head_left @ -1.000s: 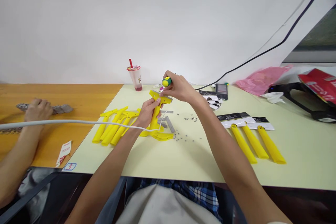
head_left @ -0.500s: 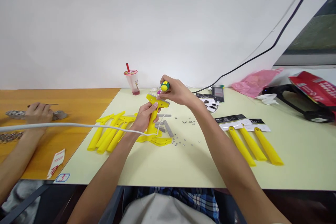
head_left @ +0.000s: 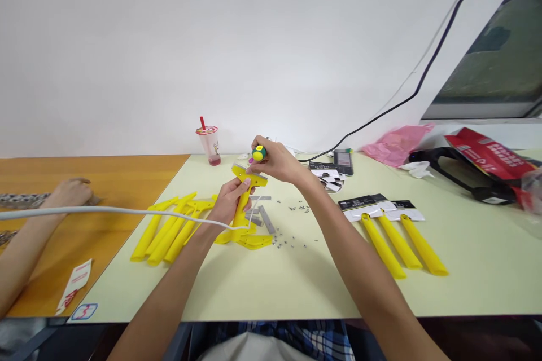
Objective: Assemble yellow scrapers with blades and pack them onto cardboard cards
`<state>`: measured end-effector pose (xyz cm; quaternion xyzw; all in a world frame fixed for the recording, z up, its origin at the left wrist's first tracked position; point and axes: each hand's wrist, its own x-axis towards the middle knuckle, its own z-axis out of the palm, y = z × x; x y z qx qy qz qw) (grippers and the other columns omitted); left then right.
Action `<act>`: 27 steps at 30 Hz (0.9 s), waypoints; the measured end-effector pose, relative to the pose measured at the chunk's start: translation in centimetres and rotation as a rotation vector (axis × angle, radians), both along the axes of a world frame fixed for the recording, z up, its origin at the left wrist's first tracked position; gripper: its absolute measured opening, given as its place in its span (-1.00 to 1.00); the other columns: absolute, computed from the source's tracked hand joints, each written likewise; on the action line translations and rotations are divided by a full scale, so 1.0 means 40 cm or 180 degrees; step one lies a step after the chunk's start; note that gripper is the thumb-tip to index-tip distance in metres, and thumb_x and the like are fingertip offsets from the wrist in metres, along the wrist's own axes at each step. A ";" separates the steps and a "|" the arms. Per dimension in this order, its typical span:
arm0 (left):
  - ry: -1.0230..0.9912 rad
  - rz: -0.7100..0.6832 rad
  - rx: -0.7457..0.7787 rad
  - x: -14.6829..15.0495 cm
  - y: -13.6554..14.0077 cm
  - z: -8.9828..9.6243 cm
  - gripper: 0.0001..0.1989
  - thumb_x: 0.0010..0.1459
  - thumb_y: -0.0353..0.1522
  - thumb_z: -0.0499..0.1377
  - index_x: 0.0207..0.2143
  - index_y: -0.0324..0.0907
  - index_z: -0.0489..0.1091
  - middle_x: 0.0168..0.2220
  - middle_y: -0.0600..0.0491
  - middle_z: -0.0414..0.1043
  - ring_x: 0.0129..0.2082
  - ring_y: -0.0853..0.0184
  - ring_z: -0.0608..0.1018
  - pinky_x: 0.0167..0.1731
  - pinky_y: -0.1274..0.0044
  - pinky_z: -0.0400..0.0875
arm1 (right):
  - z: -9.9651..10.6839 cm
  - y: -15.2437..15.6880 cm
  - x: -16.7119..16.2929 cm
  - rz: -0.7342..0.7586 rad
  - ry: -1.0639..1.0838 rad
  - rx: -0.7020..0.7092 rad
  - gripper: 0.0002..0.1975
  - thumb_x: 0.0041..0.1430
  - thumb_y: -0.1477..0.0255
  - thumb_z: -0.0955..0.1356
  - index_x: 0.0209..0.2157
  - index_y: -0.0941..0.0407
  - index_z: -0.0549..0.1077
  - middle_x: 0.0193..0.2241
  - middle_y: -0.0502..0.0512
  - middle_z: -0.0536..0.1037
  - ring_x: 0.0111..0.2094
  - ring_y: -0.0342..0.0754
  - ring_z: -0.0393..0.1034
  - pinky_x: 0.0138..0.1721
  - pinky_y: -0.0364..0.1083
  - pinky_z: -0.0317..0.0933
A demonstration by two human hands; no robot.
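My left hand (head_left: 228,198) is closed around the handle of a yellow scraper (head_left: 242,203), its wide head tilted up with a grey blade along the far edge. In my right hand (head_left: 277,161) is a screwdriver with a green and yellow handle (head_left: 259,153), held over the scraper head; its tip is hidden. Under my hands lie loose grey blades (head_left: 266,220) and more yellow scraper parts (head_left: 256,241). Small screws (head_left: 292,240) and other little metal pieces (head_left: 300,207) are scattered right of them. Several yellow scrapers (head_left: 169,231) lie to the left.
Packaged yellow scrapers (head_left: 417,245) lie at the right. A drink cup (head_left: 209,145) stands by the wall, and a pink bag (head_left: 396,144) is at the back right. A white cable (head_left: 105,210) crosses in front. Another person's hand (head_left: 70,194) rests over the wooden table at left.
The whole view has shifted slightly, so things sit lower and further left. My hands keep the same hold on the scraper and screwdriver. The other person's hand has moved a little.
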<state>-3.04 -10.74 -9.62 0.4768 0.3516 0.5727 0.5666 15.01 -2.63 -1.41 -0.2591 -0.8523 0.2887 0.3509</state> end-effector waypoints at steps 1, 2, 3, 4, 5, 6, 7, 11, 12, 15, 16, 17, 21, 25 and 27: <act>0.0003 0.0000 0.0003 0.001 0.000 0.001 -0.52 0.13 -0.04 0.50 -0.28 -0.24 0.46 -0.38 0.07 0.40 -0.65 0.53 0.34 -0.67 0.59 0.18 | 0.000 0.000 0.000 0.0002 -0.0009 0.0015 -0.63 0.10 0.34 0.48 -0.17 -0.03 0.24 -0.32 -0.09 0.66 -0.32 0.04 0.58 -0.27 -0.05 0.34; 0.0009 -0.0002 0.0007 0.002 -0.001 0.001 -0.51 0.12 -0.04 0.51 -0.27 -0.24 0.46 -0.38 0.07 0.40 -0.65 0.52 0.35 -0.67 0.59 0.18 | 0.000 0.000 0.000 0.0013 -0.0013 0.0022 -0.63 0.10 0.34 0.48 -0.17 -0.03 0.24 -0.32 -0.09 0.66 -0.32 0.03 0.58 -0.26 -0.05 0.34; 0.0018 -0.0004 0.0012 0.003 -0.001 0.002 -0.51 0.12 -0.03 0.51 -0.27 -0.24 0.47 -0.38 0.07 0.39 -0.65 0.52 0.35 -0.67 0.59 0.18 | 0.000 0.000 0.000 0.0024 -0.0013 0.0021 -0.63 0.10 0.35 0.48 -0.16 -0.04 0.24 -0.31 -0.09 0.66 -0.32 0.03 0.59 -0.26 -0.05 0.34; 0.0027 -0.0001 0.0019 0.003 -0.001 0.002 -0.51 0.12 -0.03 0.51 -0.26 -0.24 0.48 -0.38 0.07 0.39 -0.64 0.52 0.34 -0.67 0.59 0.19 | 0.000 0.000 0.000 0.0034 -0.0012 0.0017 -0.63 0.10 0.35 0.48 -0.16 -0.04 0.24 -0.31 -0.09 0.66 -0.32 0.03 0.59 -0.26 -0.04 0.35; 0.0031 0.0005 0.0027 0.003 -0.002 0.003 -0.51 0.12 -0.03 0.51 -0.26 -0.24 0.48 -0.38 0.06 0.39 -0.64 0.52 0.34 -0.67 0.58 0.19 | 0.000 -0.001 0.001 0.0044 0.0001 0.0007 -0.63 0.10 0.35 0.48 -0.16 -0.04 0.24 -0.31 -0.09 0.66 -0.32 0.03 0.59 -0.25 -0.04 0.35; 0.0033 0.0012 0.0035 0.004 -0.003 0.003 -0.51 0.12 -0.03 0.51 -0.27 -0.24 0.48 -0.37 0.06 0.39 -0.62 0.51 0.35 -0.67 0.59 0.20 | 0.000 -0.001 0.001 0.0057 0.0018 -0.0007 -0.62 0.10 0.35 0.49 -0.17 -0.04 0.24 -0.31 -0.09 0.66 -0.32 0.03 0.59 -0.25 -0.04 0.36; 0.0031 0.0022 0.0042 0.004 -0.004 0.004 -0.52 0.12 -0.03 0.51 -0.27 -0.24 0.48 -0.37 0.05 0.39 -0.61 0.51 0.35 -0.66 0.59 0.20 | 0.001 -0.002 0.002 0.0065 0.0031 -0.0023 -0.62 0.10 0.34 0.49 -0.17 -0.04 0.23 -0.32 -0.09 0.65 -0.32 0.03 0.59 -0.25 -0.04 0.36; 0.0032 0.0038 0.0061 0.003 -0.006 0.004 -0.54 0.15 -0.04 0.50 -0.27 -0.23 0.47 -0.36 0.05 0.38 -0.58 0.50 0.35 -0.65 0.59 0.19 | 0.000 -0.001 0.003 0.0120 0.0066 -0.0061 -0.62 0.11 0.34 0.49 -0.17 -0.03 0.23 -0.35 -0.10 0.62 -0.32 0.03 0.59 -0.26 -0.05 0.36; 0.0040 0.0036 0.0066 0.003 -0.006 0.003 -0.54 0.15 -0.05 0.50 -0.28 -0.23 0.47 -0.36 0.05 0.37 -0.57 0.49 0.35 -0.65 0.59 0.19 | -0.001 0.000 0.002 0.0135 0.0065 -0.0042 -0.63 0.11 0.34 0.48 -0.18 -0.03 0.23 -0.35 -0.11 0.62 -0.32 0.03 0.59 -0.27 -0.06 0.35; 0.0038 0.0038 0.0085 0.004 -0.002 -0.002 -0.53 0.14 -0.05 0.50 -0.31 -0.23 0.45 -0.35 0.03 0.38 -0.55 0.48 0.37 -0.66 0.60 0.18 | -0.004 0.004 0.002 0.0145 0.0025 0.0015 -0.64 0.11 0.35 0.48 -0.18 -0.03 0.24 -0.35 -0.11 0.62 -0.32 0.02 0.58 -0.29 -0.07 0.33; 0.0027 0.0039 0.0088 0.005 -0.001 -0.004 -0.53 0.14 -0.04 0.50 -0.31 -0.23 0.46 -0.35 0.03 0.38 -0.55 0.47 0.37 -0.66 0.60 0.18 | -0.004 0.005 0.002 0.0142 -0.0002 0.0011 -0.63 0.11 0.35 0.48 -0.18 -0.03 0.24 -0.35 -0.11 0.62 -0.32 0.02 0.58 -0.30 -0.08 0.33; 0.0015 0.0041 0.0092 0.005 -0.001 -0.006 -0.53 0.13 -0.04 0.51 -0.30 -0.23 0.46 -0.35 0.03 0.39 -0.56 0.48 0.37 -0.67 0.60 0.18 | -0.003 0.006 0.003 0.0141 -0.0031 -0.0004 -0.63 0.11 0.35 0.48 -0.18 -0.03 0.24 -0.35 -0.11 0.62 -0.32 0.02 0.57 -0.31 -0.08 0.32; 0.0031 -0.0033 0.0124 0.006 -0.003 -0.008 -0.54 0.17 -0.04 0.48 -0.27 -0.25 0.48 -0.36 0.06 0.40 -0.65 0.53 0.35 -0.67 0.58 0.17 | 0.004 0.005 0.009 0.0142 -0.0084 -0.0023 -0.59 0.07 0.33 0.51 -0.19 -0.02 0.23 -0.33 -0.10 0.63 -0.33 0.01 0.54 -0.32 -0.09 0.28; 0.0004 -0.0102 0.0142 0.006 -0.007 -0.010 -0.55 0.20 -0.05 0.46 -0.25 -0.24 0.46 -0.36 0.08 0.41 -0.69 0.55 0.35 -0.67 0.58 0.16 | 0.017 -0.006 0.017 0.0167 -0.0093 -0.0116 -0.59 0.07 0.32 0.50 -0.20 -0.02 0.21 -0.41 -0.13 0.57 -0.38 0.00 0.49 -0.32 -0.08 0.25; -0.0008 -0.0119 0.0146 0.006 -0.006 -0.013 -0.56 0.23 -0.05 0.45 -0.22 -0.24 0.47 -0.35 0.08 0.42 -0.68 0.55 0.37 -0.66 0.59 0.18 | 0.025 -0.015 0.020 0.0160 -0.0123 -0.0155 -0.61 0.09 0.32 0.48 -0.21 -0.02 0.20 -0.45 -0.14 0.52 -0.40 0.00 0.47 -0.32 -0.07 0.23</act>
